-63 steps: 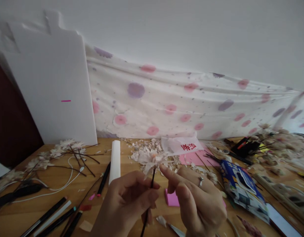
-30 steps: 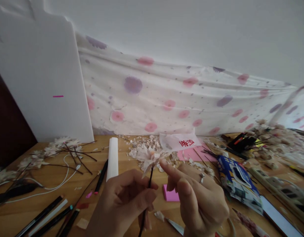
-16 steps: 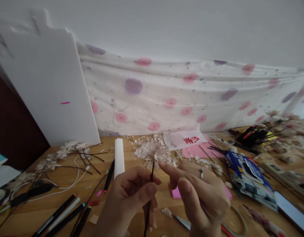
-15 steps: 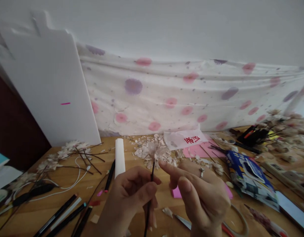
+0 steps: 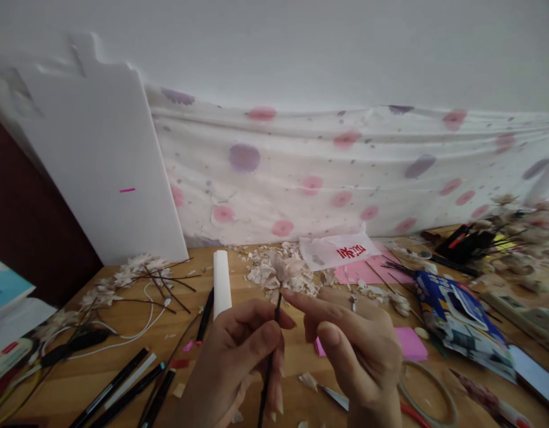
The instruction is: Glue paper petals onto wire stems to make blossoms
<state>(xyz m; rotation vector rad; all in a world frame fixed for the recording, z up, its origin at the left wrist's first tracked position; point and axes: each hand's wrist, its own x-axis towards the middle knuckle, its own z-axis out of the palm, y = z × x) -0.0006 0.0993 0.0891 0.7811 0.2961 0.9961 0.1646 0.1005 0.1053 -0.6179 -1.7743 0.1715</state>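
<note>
Between the thumb and fingers of my left hand (image 5: pixel 245 348) is the dark thin stem of an artificial flower (image 5: pixel 283 268), held upright with its pale petals at the top. My right hand (image 5: pixel 358 339) has its index finger stretched out, the tip at the stem just under the petals; its thumb stands apart and the other fingers are curled. Behind the flower lies a heap of loose pale petals (image 5: pixel 260 274). Scissors (image 5: pixel 334 397) lie partly hidden beneath my right hand, and a pink pad of paper (image 5: pixel 410 343) shows beyond it.
Pale flowers on dark stems (image 5: pixel 143 270) lie at the left near a white cable. Several markers (image 5: pixel 118 380) and a white roll (image 5: pixel 221 279) lie closer. To the right are a blue packet (image 5: pixel 461 321), a phone (image 5: pixel 539 374) and more flowers (image 5: pixel 519 255). A white board (image 5: pixel 118 154) leans behind.
The petals have turned slightly and look fuller from this side. My right index fingertip has come closer to the stem. The whole view has shifted a little.
</note>
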